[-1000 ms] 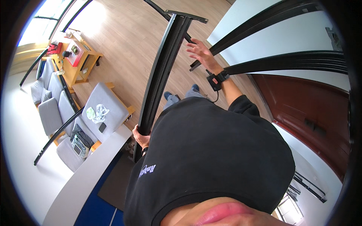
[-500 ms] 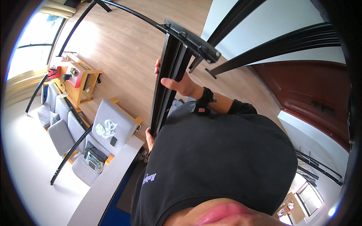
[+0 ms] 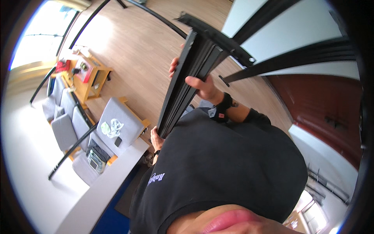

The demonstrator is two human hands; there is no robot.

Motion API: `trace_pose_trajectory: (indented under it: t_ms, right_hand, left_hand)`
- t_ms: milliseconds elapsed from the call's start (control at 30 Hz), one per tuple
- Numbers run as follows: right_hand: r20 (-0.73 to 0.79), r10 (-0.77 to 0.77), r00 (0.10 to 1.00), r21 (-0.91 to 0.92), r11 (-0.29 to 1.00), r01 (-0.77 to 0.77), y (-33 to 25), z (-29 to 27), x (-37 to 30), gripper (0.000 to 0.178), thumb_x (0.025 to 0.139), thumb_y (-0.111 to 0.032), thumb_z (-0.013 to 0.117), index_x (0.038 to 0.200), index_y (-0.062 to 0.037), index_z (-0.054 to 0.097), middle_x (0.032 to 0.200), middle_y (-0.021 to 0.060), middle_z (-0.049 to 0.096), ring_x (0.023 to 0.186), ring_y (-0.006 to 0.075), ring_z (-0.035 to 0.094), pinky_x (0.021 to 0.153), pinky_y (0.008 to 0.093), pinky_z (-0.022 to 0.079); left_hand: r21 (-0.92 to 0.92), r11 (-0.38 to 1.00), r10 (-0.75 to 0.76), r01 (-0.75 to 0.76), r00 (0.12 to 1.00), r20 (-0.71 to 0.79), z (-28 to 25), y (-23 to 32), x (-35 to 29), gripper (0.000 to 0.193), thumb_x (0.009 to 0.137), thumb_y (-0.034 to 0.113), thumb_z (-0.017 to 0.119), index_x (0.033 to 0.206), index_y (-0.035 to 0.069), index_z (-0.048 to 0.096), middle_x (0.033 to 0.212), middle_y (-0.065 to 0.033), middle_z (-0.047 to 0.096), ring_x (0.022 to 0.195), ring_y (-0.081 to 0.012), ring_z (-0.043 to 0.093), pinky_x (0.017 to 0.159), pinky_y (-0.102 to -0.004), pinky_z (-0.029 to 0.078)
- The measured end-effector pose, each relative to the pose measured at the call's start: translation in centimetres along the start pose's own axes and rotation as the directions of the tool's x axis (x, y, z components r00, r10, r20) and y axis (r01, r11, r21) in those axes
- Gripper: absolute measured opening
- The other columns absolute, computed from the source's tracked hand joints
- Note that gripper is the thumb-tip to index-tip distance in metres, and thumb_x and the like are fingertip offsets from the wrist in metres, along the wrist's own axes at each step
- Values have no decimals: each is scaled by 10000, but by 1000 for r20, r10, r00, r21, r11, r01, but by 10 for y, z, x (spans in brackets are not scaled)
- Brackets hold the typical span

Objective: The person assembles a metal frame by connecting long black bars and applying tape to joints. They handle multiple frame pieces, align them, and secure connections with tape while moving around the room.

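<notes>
A long, black, grooved metal beam (image 3: pixel 180 90), with a flat black metal crosspiece (image 3: pixel 218 37) across its far end, is held slanting to the right of the grey-cushioned, wood-framed seat (image 3: pixel 121 110). Its near end, closest to the seat, is gripped by the left hand (image 3: pixel 156 139), whose fingers are partly hidden. The right hand (image 3: pixel 207 88), spread and off the beam a second ago, is now wrapped around it farther from the seat, so its weight appears to be shared. Well right of the seat, a dark red panelled door (image 3: pixel 319 111) is seen.
</notes>
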State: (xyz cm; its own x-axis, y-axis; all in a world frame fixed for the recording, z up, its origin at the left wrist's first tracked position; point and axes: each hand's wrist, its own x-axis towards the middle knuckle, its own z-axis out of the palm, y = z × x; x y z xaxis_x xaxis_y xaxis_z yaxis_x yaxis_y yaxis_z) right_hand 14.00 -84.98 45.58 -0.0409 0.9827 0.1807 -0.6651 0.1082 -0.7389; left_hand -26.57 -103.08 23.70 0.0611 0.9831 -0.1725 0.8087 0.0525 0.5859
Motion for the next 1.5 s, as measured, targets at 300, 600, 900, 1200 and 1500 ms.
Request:
trace_pose_trajectory:
  t_ms: [300, 600, 900, 1200, 1500]
  right_hand:
    - [223, 194, 955, -456, 887, -74, 10, -33, 39, 1099, 878, -530, 789, 1640, -67, 147, 1621, 218, 332, 1478, 358, 394, 1206, 481, 331]
    - [96, 523, 847, -483, 768, -420, 40, -66, 14, 425, 1012, -176, 641, 1398, -12, 569, 1287, 115, 680, 1177, 189, 655, 1048, 328, 503]
    - [324, 749, 578, -542, 648, -535, 54, -76, -5, 365, 1037, -234, 649, 1341, -33, 634, 1270, 81, 694, 1181, 157, 645, 1046, 323, 494]
    - [264, 730, 630, -413, 676, -610, 68, -84, -16, 635, 1009, -417, 684, 1521, -105, 474, 1442, 102, 591, 1292, 193, 587, 1067, 348, 481]
    - [-191, 526, 829, 745, 628, -227, 44, -39, 13, 764, 995, -634, 564, 1424, -2, 549, 1428, 146, 617, 1316, 276, 569, 1156, 446, 416]
  left_hand:
    - [185, 974, 143, -131, 988, -55, -73, 66, 95, 802, 604, 288, 861, 1283, 33, 520, 1075, -190, 663, 975, -379, 690, 841, -454, 575]
    - [54, 985, 172, -163, 938, -302, -101, 136, 168, 762, 593, 262, 853, 1239, 5, 542, 957, -181, 671, 877, -353, 690, 785, -436, 572]
    - [-596, 690, 170, -410, 893, -417, -91, 193, 227, 659, 736, 67, 726, 1329, 13, 443, 1111, -68, 579, 1063, -183, 622, 973, -336, 519]
    - [-793, 294, 263, -534, 843, -470, -97, 258, 212, 685, 802, 13, 626, 1425, 86, 351, 1242, -118, 560, 1257, -299, 581, 1146, -496, 431]
    - [-826, 52, 241, -562, 810, -535, -89, 260, 210, 731, 792, 267, 738, 1440, 154, 420, 1303, -117, 571, 1320, -375, 544, 1190, -582, 363]
